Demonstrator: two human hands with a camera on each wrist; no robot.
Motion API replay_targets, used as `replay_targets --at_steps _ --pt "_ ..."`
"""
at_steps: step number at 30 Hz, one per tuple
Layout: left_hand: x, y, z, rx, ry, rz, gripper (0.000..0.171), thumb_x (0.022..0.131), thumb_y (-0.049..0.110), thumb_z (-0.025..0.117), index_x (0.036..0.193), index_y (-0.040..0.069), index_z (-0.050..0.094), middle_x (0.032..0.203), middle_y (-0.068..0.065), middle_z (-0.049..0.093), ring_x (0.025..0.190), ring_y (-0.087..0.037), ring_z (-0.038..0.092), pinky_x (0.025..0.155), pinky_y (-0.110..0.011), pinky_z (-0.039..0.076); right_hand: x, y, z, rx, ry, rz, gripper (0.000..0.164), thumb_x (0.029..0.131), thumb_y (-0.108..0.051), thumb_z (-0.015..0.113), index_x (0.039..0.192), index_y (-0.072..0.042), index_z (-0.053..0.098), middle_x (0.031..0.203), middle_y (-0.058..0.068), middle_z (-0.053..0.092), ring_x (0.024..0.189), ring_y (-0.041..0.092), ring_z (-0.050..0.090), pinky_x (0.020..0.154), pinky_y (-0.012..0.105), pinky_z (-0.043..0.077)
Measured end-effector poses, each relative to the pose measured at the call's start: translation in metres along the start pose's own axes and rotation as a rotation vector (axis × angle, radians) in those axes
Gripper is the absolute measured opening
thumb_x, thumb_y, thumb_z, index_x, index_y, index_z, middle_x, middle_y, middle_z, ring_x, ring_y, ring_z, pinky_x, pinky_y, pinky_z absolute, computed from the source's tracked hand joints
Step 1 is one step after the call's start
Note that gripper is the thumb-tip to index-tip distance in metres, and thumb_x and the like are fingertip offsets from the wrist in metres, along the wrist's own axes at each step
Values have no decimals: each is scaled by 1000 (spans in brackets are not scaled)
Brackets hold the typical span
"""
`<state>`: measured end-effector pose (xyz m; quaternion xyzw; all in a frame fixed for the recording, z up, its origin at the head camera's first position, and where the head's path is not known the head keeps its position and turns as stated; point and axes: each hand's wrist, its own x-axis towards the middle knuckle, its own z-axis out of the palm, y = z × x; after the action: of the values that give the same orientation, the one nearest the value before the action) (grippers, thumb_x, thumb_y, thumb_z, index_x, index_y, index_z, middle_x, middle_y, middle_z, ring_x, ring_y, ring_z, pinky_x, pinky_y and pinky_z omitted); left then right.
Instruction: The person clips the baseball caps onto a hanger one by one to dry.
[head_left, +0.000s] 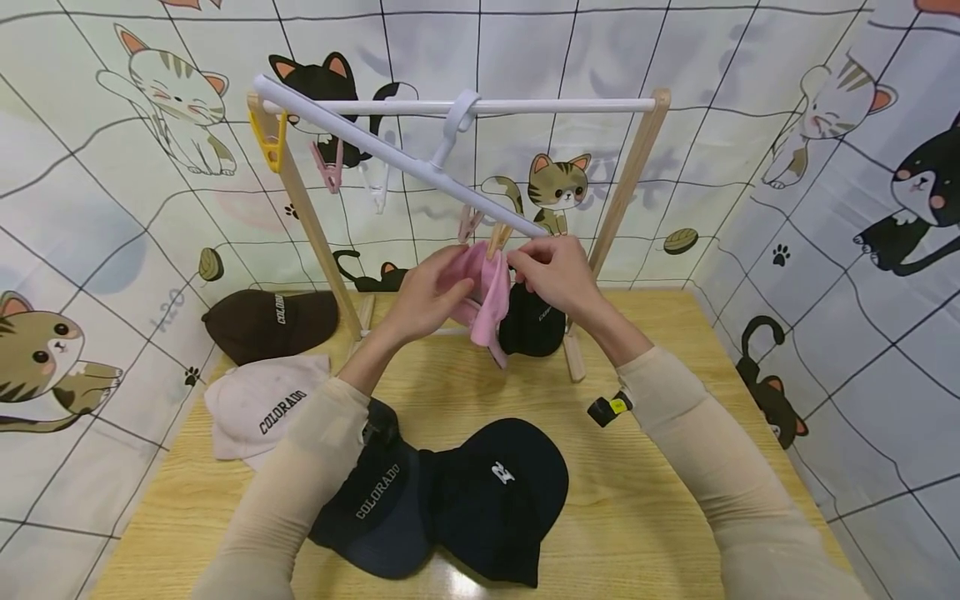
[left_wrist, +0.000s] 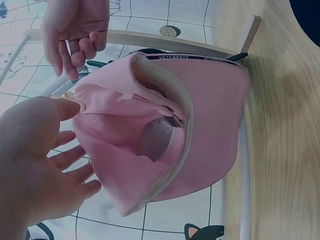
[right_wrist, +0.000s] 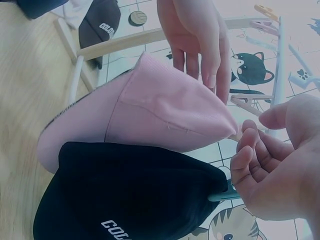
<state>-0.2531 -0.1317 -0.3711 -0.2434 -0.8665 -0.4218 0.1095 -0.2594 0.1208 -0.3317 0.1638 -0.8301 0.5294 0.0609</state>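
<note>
A pink cap [head_left: 491, 300] hangs crown up from a wooden-coloured clothespin [head_left: 498, 239] on the lilac hanger [head_left: 375, 148]. My left hand [head_left: 431, 292] is beside the cap, fingers loosely spread along its crown in the left wrist view, thumb close to the clothespin. On the other side, my right hand [head_left: 558, 271] has relaxed, bent fingers with nothing between them, just off the crown's tip. Next to the pink cap a black cap [right_wrist: 130, 190] hangs from a green clothespin [right_wrist: 225, 195].
The hanger hooks over a wooden rack's white rod [head_left: 570, 106] and slants down to the right. Pink clothespins [head_left: 327, 167] and a yellow clip [head_left: 268, 143] hang on it. Brown [head_left: 270, 325], pale [head_left: 258, 408], dark grey [head_left: 382, 500] and black caps [head_left: 498, 500] lie on the table.
</note>
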Motion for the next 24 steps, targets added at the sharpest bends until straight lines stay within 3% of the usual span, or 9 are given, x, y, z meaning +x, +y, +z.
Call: replay_targets --at_steps 4,6,11,19,24 --pt "-5 2 -1 6 2 16 59 109 19 70 163 2 56 167 -19 61 156 -38 58 130 -57 46 -1 3 0 13 -12 -1 29 108 -26 74 101 0 85 70 1 72 62 15 64 60 27 50" --pt "-8 3 -2 12 -2 24 60 109 19 70 164 2 56 169 -18 58 158 -38 56 131 -57 45 -2 4 0 20 -18 -1 29 108 -26 74 102 0 85 69 -6 71 62 16 64 60 27 51" --pt "-17 7 -2 17 -30 63 55 109 19 71 159 -1 61 172 -19 56 163 -36 51 134 -58 42 -2 4 0 39 -24 -12 29 108 -24 73 103 1 85 68 -10 70 61 14 64 61 26 52" --pt "-33 10 1 30 -147 155 42 111 14 70 148 -4 69 161 -25 62 154 -40 58 129 -59 46 -7 2 1 59 -45 -10 26 108 -22 74 105 1 86 72 -3 73 63 14 64 60 27 52" --pt "-45 12 0 43 -166 197 42 110 11 72 149 -4 69 159 -25 64 148 -40 63 127 -59 48 -9 2 1 68 -66 -13 27 109 -24 74 107 1 85 77 1 75 66 17 65 61 28 50"
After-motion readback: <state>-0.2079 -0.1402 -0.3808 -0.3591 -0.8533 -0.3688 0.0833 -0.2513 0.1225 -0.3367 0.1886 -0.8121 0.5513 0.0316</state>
